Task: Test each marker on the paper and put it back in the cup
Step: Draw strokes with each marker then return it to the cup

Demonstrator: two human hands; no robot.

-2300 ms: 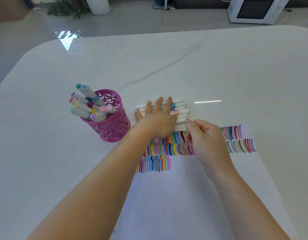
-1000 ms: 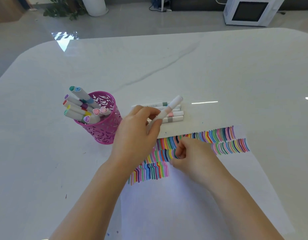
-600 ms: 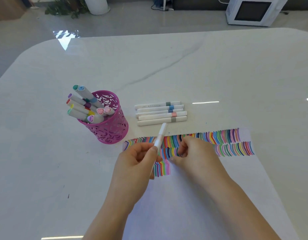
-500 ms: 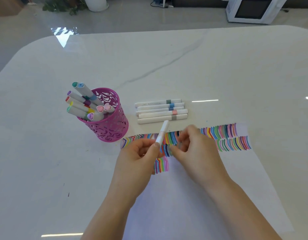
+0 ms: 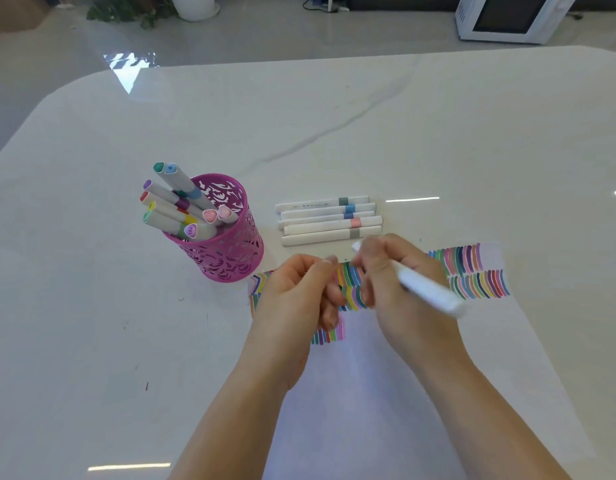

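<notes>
Your right hand [image 5: 407, 292] grips a plain white plastic marker [image 5: 429, 294], fingers curled round its barrel. The marker is held over the white sheet of paper [image 5: 369, 393], above the rows of coloured strokes. Its long axis runs on a slant: one end pokes out past your fingers toward the far left, the other points near right. It is blurred, so you cannot tell which end is the tip.

Your left hand [image 5: 292, 299] sits just beside the right, fingers curled in and thumb against the forefinger; whether it pinches anything cannot be told.

Beyond your hands, five white markers with coloured bands [image 5: 331, 220] lie side by side on the glossy white table [image 5: 334, 133], long axes running left to right, bands nearer the right ends. To their left stands the pink perforated metal cup [image 5: 230, 258], with capped markers [image 5: 175, 206] leaning out toward the left.
</notes>
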